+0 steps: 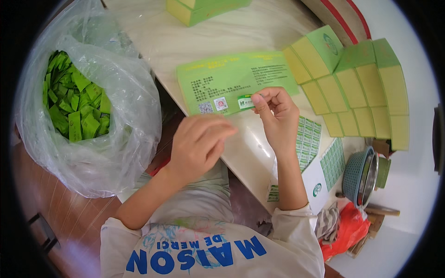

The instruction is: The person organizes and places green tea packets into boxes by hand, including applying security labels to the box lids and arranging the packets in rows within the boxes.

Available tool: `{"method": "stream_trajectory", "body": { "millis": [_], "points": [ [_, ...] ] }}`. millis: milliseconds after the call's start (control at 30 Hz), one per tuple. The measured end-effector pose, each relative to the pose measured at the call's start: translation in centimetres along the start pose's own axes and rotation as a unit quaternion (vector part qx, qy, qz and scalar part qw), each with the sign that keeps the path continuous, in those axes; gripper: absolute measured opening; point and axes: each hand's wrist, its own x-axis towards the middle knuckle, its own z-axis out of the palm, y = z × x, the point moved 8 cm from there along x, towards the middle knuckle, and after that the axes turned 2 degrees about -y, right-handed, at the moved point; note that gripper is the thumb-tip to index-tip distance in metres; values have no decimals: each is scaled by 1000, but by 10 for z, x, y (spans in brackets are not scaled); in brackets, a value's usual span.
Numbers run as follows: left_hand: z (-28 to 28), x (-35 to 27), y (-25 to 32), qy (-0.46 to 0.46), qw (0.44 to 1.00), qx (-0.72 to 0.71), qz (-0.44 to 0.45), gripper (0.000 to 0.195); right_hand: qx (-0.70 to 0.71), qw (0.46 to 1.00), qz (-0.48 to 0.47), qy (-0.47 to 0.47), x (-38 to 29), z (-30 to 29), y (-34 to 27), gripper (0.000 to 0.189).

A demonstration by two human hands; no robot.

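Note:
My right hand (278,111) pinches a small green-and-white sticker (245,102) between thumb and forefinger. The sticker is at the near edge of a green carton (222,83) that bears printed writing and square codes. I cannot tell whether the sticker touches the carton. To the left, my left hand (200,142) hovers by the table edge, slightly blurred. Its fingers are loosely bent, the thumb apart from them, and nothing shows in its grasp. Beneath my right forearm lies a sheet of similar stickers (307,140), partly hidden.
A clear plastic bag (139,153) of green packets (81,107) stands left of the table (149,31). Stacked green-and-yellow cartons (354,87) rise at right; another carton (205,10) sits at the back. Nearby are another sticker sheet (332,163), a blue basket (353,177) and a red bag (347,226).

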Motion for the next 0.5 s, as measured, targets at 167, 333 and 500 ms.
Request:
{"method": "stream_trajectory", "body": {
  "millis": [167, 333, 500],
  "points": [
    [5, 13, -33, 17, 996, 75, -44, 24, -11, 999, 22, -37, 9, 17, 10, 17],
    [13, 8, -40, 34, 994, 101, -4, 22, -25, 998, 32, -57, 12, 22, 11, 18],
    [16, 5, -44, 48, 993, 108, 25, 14, -13, 997, 38, -70, 15, 21, 11, 18]
  ]
}}
